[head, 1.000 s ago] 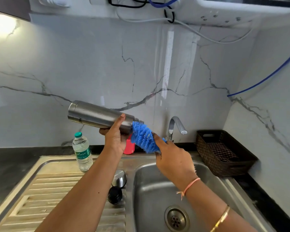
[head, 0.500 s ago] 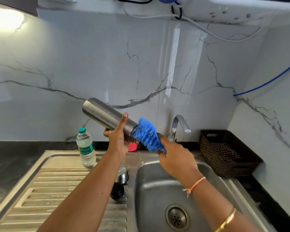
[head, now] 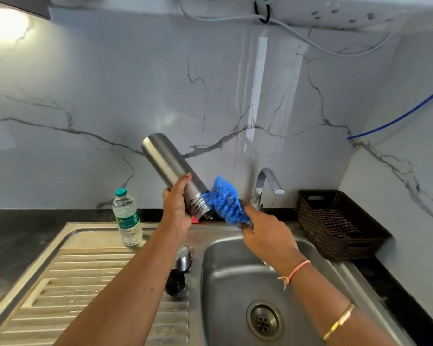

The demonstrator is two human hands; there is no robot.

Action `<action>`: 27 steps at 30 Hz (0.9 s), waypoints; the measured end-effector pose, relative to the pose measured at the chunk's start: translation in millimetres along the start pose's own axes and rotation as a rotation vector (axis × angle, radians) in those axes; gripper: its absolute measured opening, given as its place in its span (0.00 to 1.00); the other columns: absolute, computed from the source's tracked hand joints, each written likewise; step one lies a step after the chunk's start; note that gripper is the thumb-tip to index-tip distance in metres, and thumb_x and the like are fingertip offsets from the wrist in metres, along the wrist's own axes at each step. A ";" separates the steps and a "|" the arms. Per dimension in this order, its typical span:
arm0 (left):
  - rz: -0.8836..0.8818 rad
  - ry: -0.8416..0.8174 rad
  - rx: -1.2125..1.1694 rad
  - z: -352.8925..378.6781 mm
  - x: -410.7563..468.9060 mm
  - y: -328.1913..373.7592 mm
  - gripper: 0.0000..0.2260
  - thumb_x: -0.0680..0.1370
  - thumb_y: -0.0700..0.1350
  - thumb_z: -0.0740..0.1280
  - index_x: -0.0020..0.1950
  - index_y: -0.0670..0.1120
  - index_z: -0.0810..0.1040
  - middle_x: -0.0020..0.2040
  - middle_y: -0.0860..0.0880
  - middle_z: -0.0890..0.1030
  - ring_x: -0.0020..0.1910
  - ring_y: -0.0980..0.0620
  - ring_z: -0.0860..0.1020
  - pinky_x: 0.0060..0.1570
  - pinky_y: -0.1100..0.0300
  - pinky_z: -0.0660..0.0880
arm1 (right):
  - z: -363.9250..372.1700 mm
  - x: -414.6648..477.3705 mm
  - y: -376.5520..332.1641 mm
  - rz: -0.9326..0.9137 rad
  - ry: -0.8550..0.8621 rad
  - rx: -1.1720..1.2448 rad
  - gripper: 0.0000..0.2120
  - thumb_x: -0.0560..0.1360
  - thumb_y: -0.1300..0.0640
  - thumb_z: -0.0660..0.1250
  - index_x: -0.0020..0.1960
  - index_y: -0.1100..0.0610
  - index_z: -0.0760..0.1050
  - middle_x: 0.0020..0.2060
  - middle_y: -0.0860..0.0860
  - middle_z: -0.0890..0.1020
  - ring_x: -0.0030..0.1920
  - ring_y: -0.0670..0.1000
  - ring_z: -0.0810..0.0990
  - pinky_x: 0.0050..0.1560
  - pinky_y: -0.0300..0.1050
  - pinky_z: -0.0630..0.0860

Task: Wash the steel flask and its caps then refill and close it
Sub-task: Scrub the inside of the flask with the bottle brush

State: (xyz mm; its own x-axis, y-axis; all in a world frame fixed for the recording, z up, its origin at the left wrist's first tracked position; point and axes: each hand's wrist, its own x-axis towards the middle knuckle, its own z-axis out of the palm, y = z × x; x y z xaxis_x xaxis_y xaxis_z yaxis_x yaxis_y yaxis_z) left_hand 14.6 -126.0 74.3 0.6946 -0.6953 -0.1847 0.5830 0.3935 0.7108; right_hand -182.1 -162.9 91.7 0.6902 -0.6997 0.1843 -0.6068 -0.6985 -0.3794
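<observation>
One big white wall (head: 110, 83) with grey cracks fills the back. Under it a steel sink (head: 225, 283) sits in a dark counter (head: 23, 233), with a bumpy draining board (head: 73, 283) on its left and a round drain (head: 265, 320) in the bowl. A brown basket (head: 318, 236) stands to the right of the sink with a checked cloth (head: 335, 223) inside. The steel flask (head: 165, 161) is up in the air over the left edge of the bowl, tilted, flat bottom up and left, open mouth down and right. The left hand (head: 176, 211) holds the flask near the mouth end, fingers wrapped round it, one finger lying straight up its side. The right hand (head: 268, 236) is closed round the low end of a blue brush (head: 225, 201), and the bristles touch the flask's neck from the outside. A curved tap (head: 266, 181) stands behind the brush. A clear water bottle (head: 126, 218) with a green top stands upright at the back of the draining board. A shiny steel cap (head: 183, 258) and a black cap (head: 175, 283) sit on the draining board just beside the bowl, under the left arm, the black one nearer the person. The right wrist wears an orange thread (head: 295, 270) and a gold bangle (head: 339, 322)
</observation>
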 end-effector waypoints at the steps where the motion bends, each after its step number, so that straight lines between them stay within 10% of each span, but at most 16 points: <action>1: -0.020 -0.016 0.014 0.0 -0.6 -2.2 0.27 0.69 0.46 0.75 0.65 0.42 0.71 0.52 0.41 0.79 0.53 0.39 0.79 0.50 0.42 0.79 | 0.4 -3.0 -1.8 -0.020 -0.004 -0.008 0.25 0.80 0.49 0.57 0.75 0.40 0.54 0.56 0.53 0.79 0.54 0.56 0.78 0.52 0.47 0.74; 4: -0.042 -0.036 0.062 4.4 -5.9 -8.8 0.23 0.69 0.50 0.73 0.60 0.42 0.75 0.47 0.41 0.80 0.48 0.42 0.80 0.52 0.46 0.78 | 8.2 -14.0 -7.2 -0.099 0.012 -0.016 0.26 0.80 0.49 0.57 0.75 0.38 0.52 0.55 0.51 0.79 0.53 0.54 0.78 0.52 0.47 0.74; 9: -0.099 -0.040 0.016 4.6 -9.8 -17.2 0.43 0.57 0.57 0.82 0.66 0.43 0.70 0.61 0.38 0.79 0.54 0.37 0.81 0.53 0.33 0.75 | 12.5 -12.2 17.8 0.009 0.005 0.072 0.24 0.80 0.49 0.58 0.74 0.41 0.58 0.53 0.51 0.80 0.52 0.54 0.78 0.47 0.44 0.72; 15: -0.191 -0.182 0.052 8.5 -11.6 -21.9 0.19 0.74 0.57 0.67 0.58 0.45 0.76 0.43 0.44 0.83 0.41 0.44 0.82 0.44 0.49 0.79 | 8.3 -15.7 11.2 -0.106 0.042 0.108 0.24 0.79 0.51 0.60 0.73 0.39 0.57 0.48 0.50 0.80 0.47 0.53 0.79 0.45 0.45 0.73; 27: -0.183 -0.206 -0.045 17.0 -5.8 -5.7 0.26 0.74 0.53 0.60 0.67 0.38 0.71 0.49 0.39 0.77 0.43 0.42 0.78 0.46 0.52 0.77 | 23.6 -17.2 42.2 -0.003 0.050 0.177 0.24 0.79 0.51 0.59 0.73 0.37 0.58 0.46 0.47 0.79 0.42 0.48 0.75 0.42 0.42 0.71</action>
State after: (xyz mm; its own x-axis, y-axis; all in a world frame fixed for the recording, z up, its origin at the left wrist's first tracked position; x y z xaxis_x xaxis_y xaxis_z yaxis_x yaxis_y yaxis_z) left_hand 0.1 -134.4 82.8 0.4781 -0.8633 -0.1620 0.7124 0.2733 0.6464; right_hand -210.2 -176.8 51.2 0.6691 -0.7071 0.2289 -0.5225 -0.6665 -0.5318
